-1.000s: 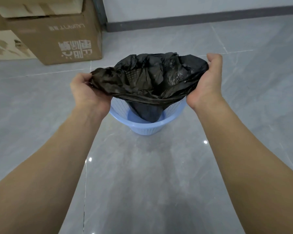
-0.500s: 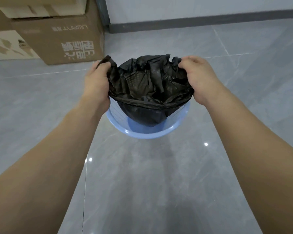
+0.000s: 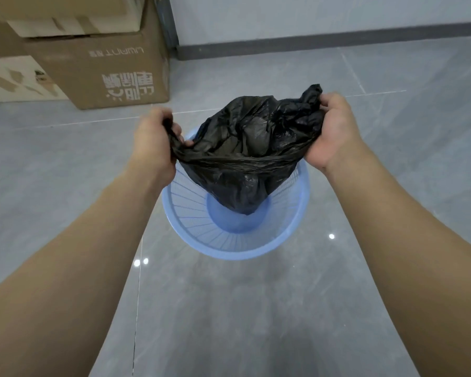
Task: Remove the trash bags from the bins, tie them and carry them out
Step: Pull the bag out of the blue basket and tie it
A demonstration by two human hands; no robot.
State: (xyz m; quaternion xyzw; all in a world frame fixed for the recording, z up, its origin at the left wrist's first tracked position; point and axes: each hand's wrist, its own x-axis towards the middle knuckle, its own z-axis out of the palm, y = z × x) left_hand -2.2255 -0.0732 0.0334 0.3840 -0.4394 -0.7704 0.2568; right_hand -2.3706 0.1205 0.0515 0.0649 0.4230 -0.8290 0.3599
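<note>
Even bright light; glare spots on floor [image 3: 331,236]; edges bowed, perhaps slightly soft.

- The floor [image 3: 256,308] is laid with large grey glossy tiles, thin pale grout lines between them, small bright light spots reflected at centre.
- A light blue slatted plastic bin [image 3: 229,248] stands upright on it, at the middle.
- At 10 o'clock from the bin, a brown cardboard box [image 3: 106,74] with white print rests on the tiles.
- Just beside it at 9 o'clock, a pale box [image 3: 14,80].
</note>
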